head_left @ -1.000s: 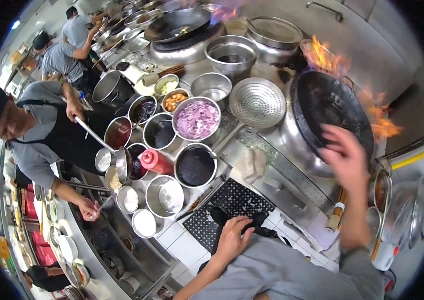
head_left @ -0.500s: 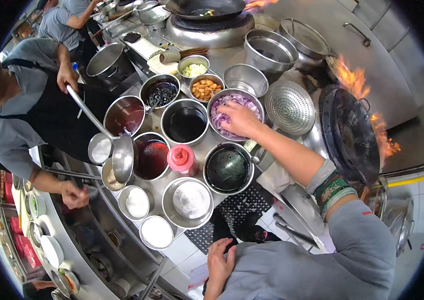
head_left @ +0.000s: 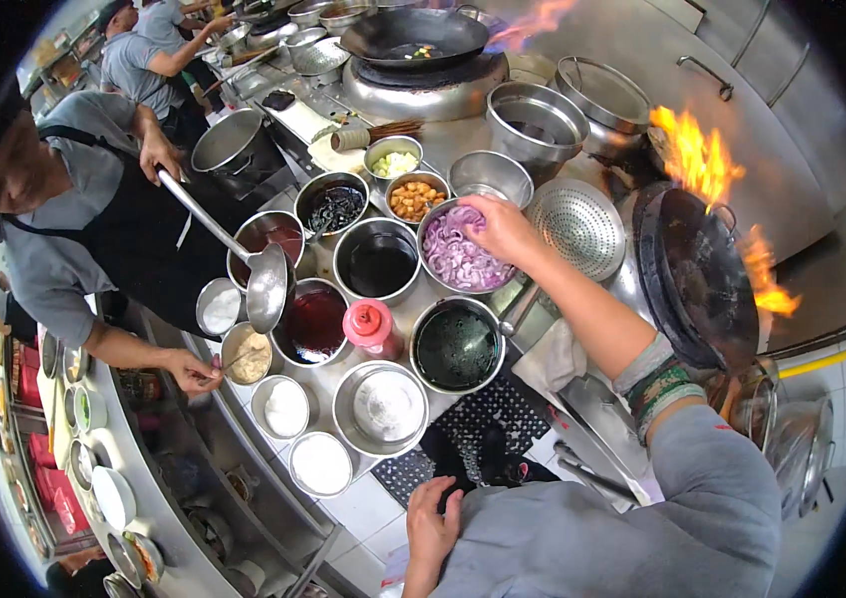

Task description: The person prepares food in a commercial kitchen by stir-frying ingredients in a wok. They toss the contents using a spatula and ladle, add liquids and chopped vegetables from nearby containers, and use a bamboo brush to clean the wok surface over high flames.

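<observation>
My right hand [head_left: 505, 235] reaches into a steel bowl of sliced red onion [head_left: 458, 261]. Its fingers are curled round some slices at the bowl's right side, with the fingertips partly hidden among them. My left hand [head_left: 431, 526] hangs low in front of my body, touching no container; its fingers are loosely bent, the thumb stands apart, and nothing shows in it. Close to the onion bowl are a small bowl of orange-brown chunks [head_left: 411, 202], a pot of dark liquid [head_left: 375, 261], a pot of dark green liquid [head_left: 455, 349] and a perforated steel strainer [head_left: 574, 229].
Flames [head_left: 697, 159] rise behind the black wok [head_left: 697, 269] at right. A co-worker at left holds a large ladle [head_left: 268, 284] over the pots and a thin utensil near a bowl of pale paste [head_left: 249, 359]. A red-capped squeeze bottle [head_left: 371, 327] stands among bowls of white powder [head_left: 321, 463].
My right hand has shifted toward the onion bowl's right side, its fingers now curled. The co-worker's lower hand has moved right to the pale paste. The right-hand flames have grown.
</observation>
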`<move>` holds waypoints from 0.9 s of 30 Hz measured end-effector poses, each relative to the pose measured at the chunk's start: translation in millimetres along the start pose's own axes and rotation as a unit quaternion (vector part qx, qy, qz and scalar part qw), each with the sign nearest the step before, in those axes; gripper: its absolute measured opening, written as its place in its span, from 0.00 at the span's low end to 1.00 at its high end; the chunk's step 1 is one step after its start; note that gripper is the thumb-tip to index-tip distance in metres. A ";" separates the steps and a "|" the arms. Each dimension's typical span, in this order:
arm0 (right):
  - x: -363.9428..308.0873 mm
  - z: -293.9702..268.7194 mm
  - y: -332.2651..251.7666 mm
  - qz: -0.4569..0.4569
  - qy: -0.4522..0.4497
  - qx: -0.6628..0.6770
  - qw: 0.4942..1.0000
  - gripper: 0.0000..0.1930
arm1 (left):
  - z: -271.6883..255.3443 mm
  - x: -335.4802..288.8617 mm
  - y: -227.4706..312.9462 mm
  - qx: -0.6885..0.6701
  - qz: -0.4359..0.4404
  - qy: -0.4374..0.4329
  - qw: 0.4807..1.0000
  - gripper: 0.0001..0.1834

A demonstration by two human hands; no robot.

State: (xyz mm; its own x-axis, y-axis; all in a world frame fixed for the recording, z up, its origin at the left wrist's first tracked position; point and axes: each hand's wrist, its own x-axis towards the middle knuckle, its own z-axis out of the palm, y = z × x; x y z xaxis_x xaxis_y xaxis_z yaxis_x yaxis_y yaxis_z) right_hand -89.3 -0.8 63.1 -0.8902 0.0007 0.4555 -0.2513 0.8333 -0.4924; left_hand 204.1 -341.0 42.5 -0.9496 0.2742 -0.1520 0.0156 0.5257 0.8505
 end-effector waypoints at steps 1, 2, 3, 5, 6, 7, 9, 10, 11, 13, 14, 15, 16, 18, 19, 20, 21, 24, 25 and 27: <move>-0.3 -0.1 3.0 0.013 -0.017 -0.004 1.000 0.20 | 3.4 -3.6 4.3 -0.004 -0.002 0.003 1.000 0.11; 0.5 0.5 3.7 0.026 -0.034 -0.008 0.999 0.20 | 5.1 -5.8 7.3 -0.007 -0.003 0.007 1.000 0.11; 0.8 1.3 4.0 0.023 -0.030 -0.002 0.999 0.20 | 5.4 -7.7 9.4 0.000 -0.002 0.012 1.000 0.11; -1.6 1.5 3.8 0.089 -0.019 0.034 0.995 0.18 | 5.1 -14.9 12.7 0.011 -0.012 0.016 1.000 0.11; -4.3 2.7 7.1 0.088 -0.015 0.039 0.995 0.18 | 6.6 -20.9 13.5 0.017 -0.011 0.019 1.000 0.11; -6.2 4.4 13.2 0.099 -0.001 0.030 0.995 0.18 | 9.5 -27.4 13.6 0.019 -0.014 0.023 0.999 0.11; -1.7 2.3 18.8 0.102 0.018 0.025 0.994 0.19 | 15.7 -31.3 16.3 0.024 -0.014 0.037 0.999 0.11; 0.8 -0.1 21.6 0.162 -0.013 0.097 0.982 0.17 | 17.9 -31.5 17.8 0.024 -0.006 0.046 0.999 0.11; 0.4 -0.7 25.8 0.223 -0.044 0.167 0.959 0.16 | 18.0 -33.1 19.1 0.024 0.002 0.050 0.998 0.11; 0.6 7.0 57.4 0.235 0.015 0.327 0.915 0.12 | 20.7 -30.2 29.1 0.035 0.015 0.054 0.998 0.11; -1.1 -5.3 48.3 0.300 0.017 0.453 0.839 0.10 | 21.9 -32.4 32.4 0.044 0.012 0.058 0.997 0.11; -3.5 -25.2 36.1 0.358 0.021 0.567 0.742 0.09 | 23.1 -33.6 31.7 0.046 0.022 0.058 0.997 0.11; -3.6 -43.3 23.5 0.360 0.065 0.604 0.708 0.08 | 24.5 -34.4 28.1 0.040 0.027 0.065 0.997 0.11; -10.5 -91.0 36.7 0.331 0.080 0.628 0.700 0.08 | 27.4 -27.2 39.7 0.032 0.056 0.066 0.996 0.10; -17.8 -115.1 46.4 0.306 0.076 0.652 0.689 0.09 | 30.2 -22.6 44.4 0.031 0.074 0.050 0.996 0.10; -25.0 -143.6 41.9 0.309 0.095 0.650 0.688 0.09 | 33.1 -20.4 45.5 0.033 0.064 0.055 0.996 0.10; -36.7 -170.6 55.8 0.288 0.091 0.647 0.700 0.08 | 36.4 -19.8 45.7 0.035 0.056 0.054 0.996 0.10; -76.0 -241.7 81.0 0.327 0.141 0.461 0.813 0.06 | 49.0 -15.0 37.9 0.011 0.064 0.038 0.997 0.10; -92.8 -261.2 100.2 0.331 0.156 0.340 0.866 0.05 | 51.5 -15.7 38.1 0.001 0.069 0.053 0.996 0.10; -133.8 -290.3 168.6 0.352 0.107 0.169 0.914 0.07 | 56.8 -15.2 41.5 0.001 0.070 0.023 0.997 0.11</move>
State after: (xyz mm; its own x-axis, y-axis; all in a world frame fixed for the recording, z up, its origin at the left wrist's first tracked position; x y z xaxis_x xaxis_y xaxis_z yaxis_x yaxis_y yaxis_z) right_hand 97.7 300.1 134.4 -0.7909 0.6095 0.0549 0.2192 0.3659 -0.9045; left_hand 237.0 -277.6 51.4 -0.9513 0.3083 -0.0079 0.1504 0.4861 0.8609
